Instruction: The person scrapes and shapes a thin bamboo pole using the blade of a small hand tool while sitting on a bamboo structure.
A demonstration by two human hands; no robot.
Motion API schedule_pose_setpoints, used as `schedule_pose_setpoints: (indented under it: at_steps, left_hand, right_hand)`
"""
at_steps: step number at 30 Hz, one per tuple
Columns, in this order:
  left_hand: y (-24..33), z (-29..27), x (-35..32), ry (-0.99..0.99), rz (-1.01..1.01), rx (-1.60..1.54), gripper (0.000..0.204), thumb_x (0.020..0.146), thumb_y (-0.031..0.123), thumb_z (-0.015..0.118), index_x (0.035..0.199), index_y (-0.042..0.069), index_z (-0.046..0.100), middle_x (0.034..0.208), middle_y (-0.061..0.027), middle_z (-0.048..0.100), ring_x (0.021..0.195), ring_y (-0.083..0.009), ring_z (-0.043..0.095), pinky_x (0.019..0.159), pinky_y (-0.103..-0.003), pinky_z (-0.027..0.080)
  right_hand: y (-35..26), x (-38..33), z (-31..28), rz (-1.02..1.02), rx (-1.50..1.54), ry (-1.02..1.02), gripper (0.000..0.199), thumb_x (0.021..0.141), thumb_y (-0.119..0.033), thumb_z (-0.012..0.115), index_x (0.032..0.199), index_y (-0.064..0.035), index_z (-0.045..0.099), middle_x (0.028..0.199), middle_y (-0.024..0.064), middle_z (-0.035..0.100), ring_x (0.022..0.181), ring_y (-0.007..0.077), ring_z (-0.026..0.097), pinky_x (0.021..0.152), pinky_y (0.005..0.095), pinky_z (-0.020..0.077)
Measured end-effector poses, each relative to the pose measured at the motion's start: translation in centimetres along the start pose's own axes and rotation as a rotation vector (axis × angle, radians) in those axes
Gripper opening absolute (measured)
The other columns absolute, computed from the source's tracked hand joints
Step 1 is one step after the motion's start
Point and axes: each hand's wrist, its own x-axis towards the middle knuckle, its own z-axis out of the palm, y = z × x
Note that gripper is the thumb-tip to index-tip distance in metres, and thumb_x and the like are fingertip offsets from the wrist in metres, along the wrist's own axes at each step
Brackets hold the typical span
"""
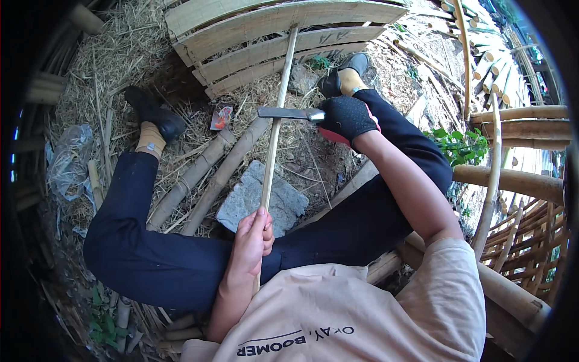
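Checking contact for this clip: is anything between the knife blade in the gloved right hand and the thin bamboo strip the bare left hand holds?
Nothing visible. The right hand holds the knife with its blade reaching the bamboo strip directly, while the left hand grips the strip's lower end. The grey stone lies beneath, not between.

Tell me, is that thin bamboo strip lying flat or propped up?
Propped: the bamboo strip slants from the left hand up to the stacked slats.

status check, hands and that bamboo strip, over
Left hand bare, gripping near end of bamboo strip. Right hand, black glove, holds knife, blade laid across the strip. Flat grey stone beneath; nothing blocking.
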Motion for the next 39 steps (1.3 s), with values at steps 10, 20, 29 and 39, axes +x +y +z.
schedule_pose_setpoints:
  at_steps: [10,20,29,39]
  left_hand:
    - [0.3,-1.5,0.2,-0.103,-0.021,-0.048,0.037,0.108,0.038,0.040,0.078,0.016,0.041,0.057,0.0093,0.025,0.041,-0.0008,0.019,0.036,-0.020,0.013]
    - [0.8,-1.5,-0.4,-0.097,-0.037,-0.086,0.036,0.108,0.037,0.039,0.080,0.014,0.042,0.058,0.0091,0.025,0.042,-0.0007,0.019,0.037,-0.020,0.015]
    - [0.9,-1.6,0.3,-0.107,-0.066,-0.117,0.039,0.108,0.041,0.038,0.081,0.014,0.043,0.057,0.0089,0.024,0.042,-0.0008,0.019,0.036,-0.020,0.014]
    - [0.6,-0.9,0.4,-0.058,-0.043,-0.041,0.040,0.108,0.043,0.037,0.078,0.016,0.040,0.056,0.0085,0.023,0.042,-0.0014,0.018,0.037,-0.021,0.013]
  right_hand:
    - [0.2,1.2,-0.1,0.057,-0.085,0.075,0.018,0.081,-0.027,0.063,0.086,-0.0159,0.076,0.084,0.0138,0.073,0.081,0.0323,0.072,0.073,0.0435,0.0571]
    - [-0.3,-0.7,-2.3,0.105,0.140,0.103,0.032,0.085,-0.042,0.065,0.099,-0.0151,0.073,0.091,0.0165,0.072,0.087,0.0349,0.070,0.079,0.0454,0.0542]
    - [-3.7,-2.4,0.4,-0.321,0.115,-0.103,0.021,0.076,-0.027,0.065,0.088,-0.0124,0.073,0.077,0.0162,0.070,0.076,0.0361,0.069,0.071,0.0467,0.0543]
    - [-0.9,-0.8,0.6,-0.048,0.058,-0.007,0.017,0.078,-0.029,0.066,0.084,-0.0139,0.072,0.076,0.0151,0.070,0.075,0.0359,0.069,0.070,0.0466,0.0549]
